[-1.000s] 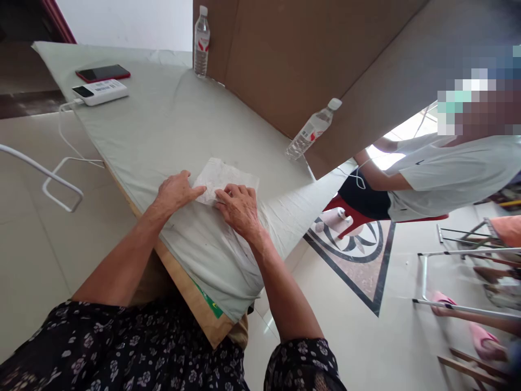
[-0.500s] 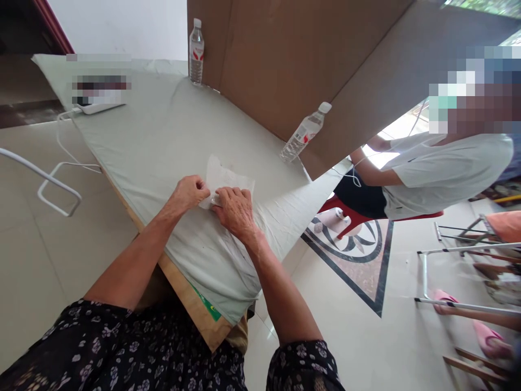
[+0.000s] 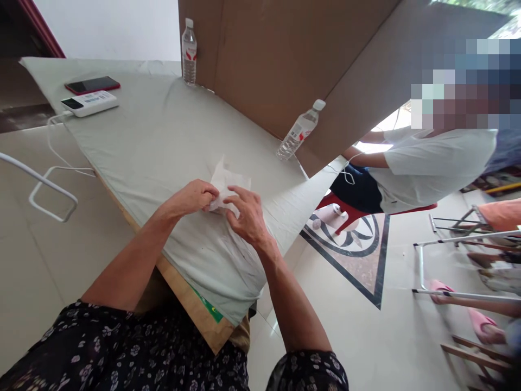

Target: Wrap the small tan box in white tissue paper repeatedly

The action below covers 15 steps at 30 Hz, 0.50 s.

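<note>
A thin, whitish, crumpled sheet (image 3: 231, 177) lies on the pale green tablecloth (image 3: 146, 138) near the table's front corner; whether it is tissue or plastic I cannot tell. At its left edge my left hand (image 3: 190, 197) is closed, thumb and fingers pinching the sheet. My right hand (image 3: 249, 216) hovers over the sheet's right part with fingers curved and apart, nothing visible in them. Its palm side is hidden from view.
A water bottle (image 3: 189, 54) stands upright by a large cardboard panel (image 3: 277, 65); another bottle (image 3: 300, 130) appears tilted near the panel's right end. At the far left lie a phone (image 3: 93, 84) and a white power bank (image 3: 90, 103). A seated person (image 3: 439, 168) is beyond the panel.
My right hand has lifted off the sheet and its fingers have spread. The left hand keeps its pinch, and the sheet's far edge has crumpled. The whole view has shifted slightly.
</note>
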Each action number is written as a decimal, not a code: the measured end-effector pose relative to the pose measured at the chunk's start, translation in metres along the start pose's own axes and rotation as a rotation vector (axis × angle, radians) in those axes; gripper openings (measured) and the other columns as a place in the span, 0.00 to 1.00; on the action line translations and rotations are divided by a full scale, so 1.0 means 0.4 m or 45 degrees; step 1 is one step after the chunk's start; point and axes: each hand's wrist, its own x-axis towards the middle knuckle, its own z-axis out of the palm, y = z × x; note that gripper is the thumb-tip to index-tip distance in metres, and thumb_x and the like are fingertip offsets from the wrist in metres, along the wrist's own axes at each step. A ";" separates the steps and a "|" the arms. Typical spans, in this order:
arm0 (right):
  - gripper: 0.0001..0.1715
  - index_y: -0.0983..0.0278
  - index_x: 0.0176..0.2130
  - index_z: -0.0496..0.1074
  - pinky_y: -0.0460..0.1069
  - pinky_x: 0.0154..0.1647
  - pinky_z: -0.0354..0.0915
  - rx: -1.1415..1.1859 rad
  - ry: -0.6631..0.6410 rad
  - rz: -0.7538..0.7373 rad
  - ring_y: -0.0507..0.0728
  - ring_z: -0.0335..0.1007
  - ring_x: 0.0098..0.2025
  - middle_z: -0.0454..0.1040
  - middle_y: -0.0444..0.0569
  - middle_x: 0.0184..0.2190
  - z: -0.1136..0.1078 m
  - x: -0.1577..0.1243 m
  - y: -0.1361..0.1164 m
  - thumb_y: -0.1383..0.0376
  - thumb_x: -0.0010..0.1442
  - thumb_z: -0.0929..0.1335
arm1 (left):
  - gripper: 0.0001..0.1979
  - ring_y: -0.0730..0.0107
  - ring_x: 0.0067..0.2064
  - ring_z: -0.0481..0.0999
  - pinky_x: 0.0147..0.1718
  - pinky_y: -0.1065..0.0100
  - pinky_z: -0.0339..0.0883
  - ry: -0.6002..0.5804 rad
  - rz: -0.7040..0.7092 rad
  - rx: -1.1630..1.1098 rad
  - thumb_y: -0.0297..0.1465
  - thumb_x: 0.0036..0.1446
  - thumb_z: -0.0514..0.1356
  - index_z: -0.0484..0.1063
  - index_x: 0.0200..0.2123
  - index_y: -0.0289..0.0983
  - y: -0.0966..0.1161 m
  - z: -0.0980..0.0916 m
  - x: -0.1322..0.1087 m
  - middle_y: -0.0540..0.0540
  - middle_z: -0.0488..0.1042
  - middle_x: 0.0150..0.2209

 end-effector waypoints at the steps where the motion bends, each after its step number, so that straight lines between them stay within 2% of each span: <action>1: 0.11 0.60 0.45 0.76 0.60 0.64 0.60 0.005 0.099 0.094 0.62 0.72 0.62 0.79 0.55 0.57 -0.007 -0.018 0.009 0.66 0.64 0.66 | 0.15 0.65 0.30 0.75 0.35 0.63 0.73 0.038 0.054 0.127 0.33 0.48 0.56 0.82 0.34 0.37 -0.001 0.009 0.000 0.47 0.79 0.30; 3: 0.14 0.62 0.48 0.75 0.60 0.58 0.66 0.020 0.219 0.359 0.63 0.76 0.56 0.79 0.58 0.55 -0.019 -0.058 0.032 0.61 0.65 0.66 | 0.14 0.65 0.33 0.75 0.39 0.62 0.73 0.154 0.141 0.342 0.34 0.51 0.57 0.81 0.35 0.37 -0.006 0.030 -0.004 0.45 0.79 0.36; 5: 0.24 0.63 0.54 0.73 0.58 0.49 0.70 0.045 0.177 0.628 0.62 0.79 0.44 0.80 0.58 0.52 -0.024 -0.090 0.059 0.54 0.64 0.68 | 0.13 0.66 0.35 0.75 0.42 0.61 0.73 0.269 0.191 0.443 0.33 0.53 0.58 0.81 0.38 0.37 -0.014 0.050 -0.009 0.41 0.78 0.44; 7: 0.34 0.64 0.60 0.69 0.58 0.47 0.71 0.063 0.084 0.797 0.60 0.78 0.39 0.81 0.58 0.50 -0.017 -0.103 0.083 0.49 0.61 0.70 | 0.13 0.67 0.35 0.74 0.44 0.60 0.73 0.318 0.225 0.470 0.32 0.55 0.58 0.80 0.40 0.38 -0.024 0.064 -0.014 0.40 0.77 0.49; 10: 0.41 0.65 0.65 0.65 0.57 0.49 0.70 0.084 0.058 0.862 0.62 0.80 0.42 0.83 0.56 0.46 0.009 -0.073 0.100 0.45 0.62 0.70 | 0.14 0.66 0.36 0.74 0.45 0.61 0.73 0.304 0.275 0.493 0.31 0.56 0.58 0.78 0.45 0.39 -0.034 0.072 -0.013 0.42 0.77 0.48; 15: 0.47 0.68 0.67 0.62 0.55 0.46 0.71 0.043 0.047 0.928 0.66 0.81 0.48 0.82 0.56 0.42 0.044 0.006 0.092 0.45 0.61 0.72 | 0.18 0.64 0.39 0.76 0.48 0.61 0.74 0.273 0.312 0.546 0.31 0.58 0.57 0.79 0.49 0.38 -0.042 0.073 -0.003 0.40 0.75 0.50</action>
